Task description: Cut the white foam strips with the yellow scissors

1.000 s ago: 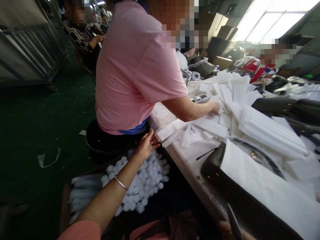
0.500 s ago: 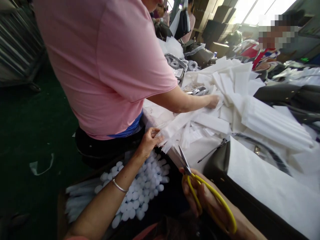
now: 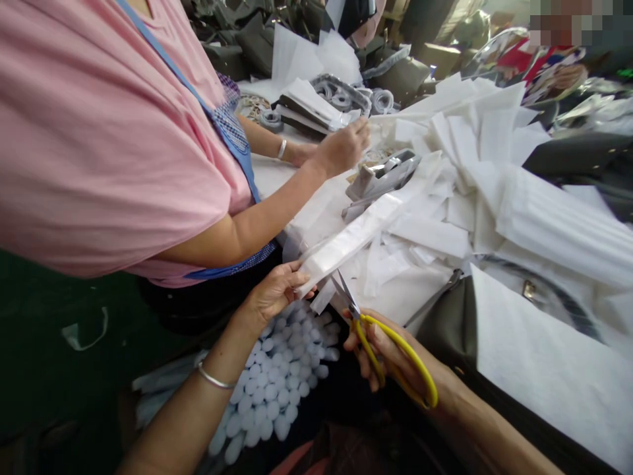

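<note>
Pinching the near end of a long white foam strip (image 3: 356,231) at the table's edge, the left hand (image 3: 274,293) keeps it taut and raised so the blades can reach it. Yellow-handled scissors (image 3: 380,336), gripped in the right hand (image 3: 390,353), point at that end. Beside them, a co-worker's hand (image 3: 343,146) reaches over the foam pile (image 3: 494,171); white foam rolls (image 3: 281,382) sit below.

Factory-style handbag workshop: long worktable (image 3: 395,300) heaped with cut white foam strips (image 3: 445,198), dark handbags (image 3: 445,323) along its near edge and far end, rolls of trim (image 3: 341,99), box of white foam rolls (image 3: 281,382) on the dark green floor (image 3: 49,316), co-workers seated at the table's edges.
</note>
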`<state>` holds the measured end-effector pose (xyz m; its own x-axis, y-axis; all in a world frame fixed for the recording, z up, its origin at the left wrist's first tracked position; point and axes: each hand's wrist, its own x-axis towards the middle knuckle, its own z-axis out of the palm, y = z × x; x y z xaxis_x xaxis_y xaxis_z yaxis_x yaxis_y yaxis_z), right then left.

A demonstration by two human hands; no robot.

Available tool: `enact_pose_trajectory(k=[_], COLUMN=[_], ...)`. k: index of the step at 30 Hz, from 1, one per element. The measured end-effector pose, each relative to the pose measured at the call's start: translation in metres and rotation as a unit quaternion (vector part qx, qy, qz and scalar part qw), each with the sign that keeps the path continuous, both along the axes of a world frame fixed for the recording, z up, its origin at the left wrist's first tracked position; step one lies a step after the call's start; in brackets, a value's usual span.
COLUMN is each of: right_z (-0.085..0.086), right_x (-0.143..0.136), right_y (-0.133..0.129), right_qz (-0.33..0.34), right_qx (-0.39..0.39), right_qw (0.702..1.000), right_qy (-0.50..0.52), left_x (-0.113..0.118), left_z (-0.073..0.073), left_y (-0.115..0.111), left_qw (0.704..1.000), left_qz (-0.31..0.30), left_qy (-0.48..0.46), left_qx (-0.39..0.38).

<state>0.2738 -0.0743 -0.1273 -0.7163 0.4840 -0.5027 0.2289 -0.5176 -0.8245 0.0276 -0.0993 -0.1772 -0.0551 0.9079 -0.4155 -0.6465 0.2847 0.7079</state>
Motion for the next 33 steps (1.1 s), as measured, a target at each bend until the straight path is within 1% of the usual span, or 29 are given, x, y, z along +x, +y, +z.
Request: enact_pose_trajectory(k=[3, 9, 13, 16, 18, 23, 25, 28, 30, 33], right_z=[0.003, 0.021, 0.025, 0.029, 0.035, 0.059, 0.066, 0.071, 0.071, 0.07], right_x=[-0.007, -0.009, -0.009, -0.014, -0.019, -0.025, -0.025, -0.023, -0.021, -0.021], right_y=[0.005, 0.01, 0.02, 0.027, 0.029, 0.032, 0.036, 0.043, 0.048, 0.053], right_qz=[-0.002, -0.002, 0.013, 0.031, 0.032, 0.01, 0.03, 0.087, 0.098, 0.099], right_qx=[-0.004, 0.0, 0.002, 0.008, 0.002, -0.021, -0.029, -0.039, -0.036, -0.023], right_qw=[1.0, 0.997, 0.994, 0.992, 0.99, 0.985, 0.983, 0.972, 0.97, 0.974], right_qy=[-0.024, -0.079, -0.109, -0.126, -0.14, -0.169, -0.178, -0.213, -0.22, -0.203], left_x=[-0.003, -0.009, -0.012, -0.015, -0.016, -0.02, -0.02, -0.022, -0.022, -0.023], left_z=[-0.001, 0.0, 0.002, 0.002, 0.001, -0.004, -0.005, -0.008, -0.01, -0.012], left_y=[0.0, 0.001, 0.0, 0.0, 0.0, 0.002, 0.002, 0.003, 0.004, 0.005], left_qw=[1.0, 0.999, 0.998, 0.997, 0.996, 0.995, 0.994, 0.994, 0.994, 0.994], left_qz=[-0.02, -0.037, -0.066, -0.079, -0.088, -0.102, -0.103, -0.109, -0.111, -0.109], left_qy=[0.0, 0.006, 0.013, 0.015, 0.014, 0.008, 0.006, -0.002, -0.01, -0.016], left_qx=[-0.002, 0.011, 0.019, 0.016, 0.015, 0.018, 0.019, 0.017, 0.014, 0.011])
